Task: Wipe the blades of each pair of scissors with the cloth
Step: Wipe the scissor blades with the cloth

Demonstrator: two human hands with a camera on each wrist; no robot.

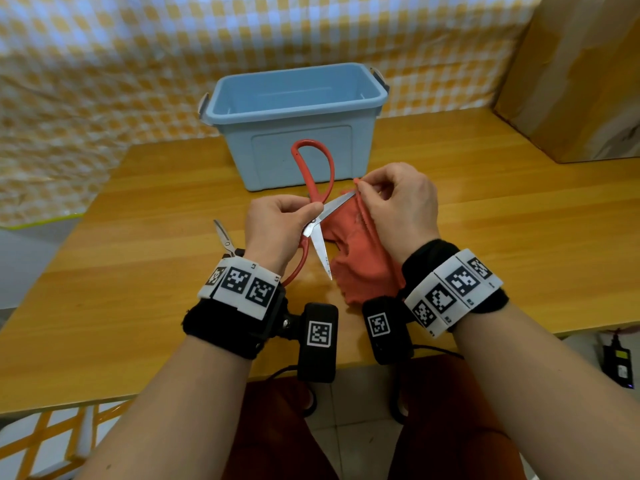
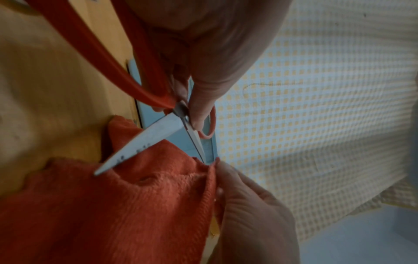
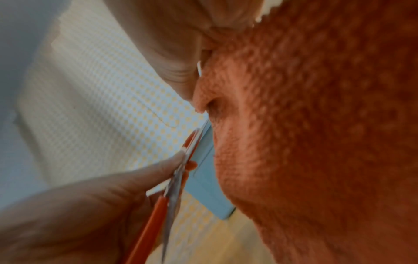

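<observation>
Scissors (image 1: 313, 188) with red handles sit open in my left hand (image 1: 273, 230), which grips them at the pivot above the wooden table (image 1: 138, 220); one blade points at me, the other runs right into the orange cloth (image 1: 363, 258). Left of that wrist a second pair of scissors (image 1: 224, 239) lies on the table, only its metal blades showing. Beyond my hands stands a blue bin (image 1: 294, 126), and I see nothing inside it. My right hand (image 1: 398, 202) pinches a fold of cloth around the far blade's tip. Only the head view shows the second pair and the bin's inside. The left wrist view shows small marks on the near blade (image 2: 135, 148). The right wrist view is mostly filled with the cloth's nubby weave (image 3: 316, 125).
</observation>
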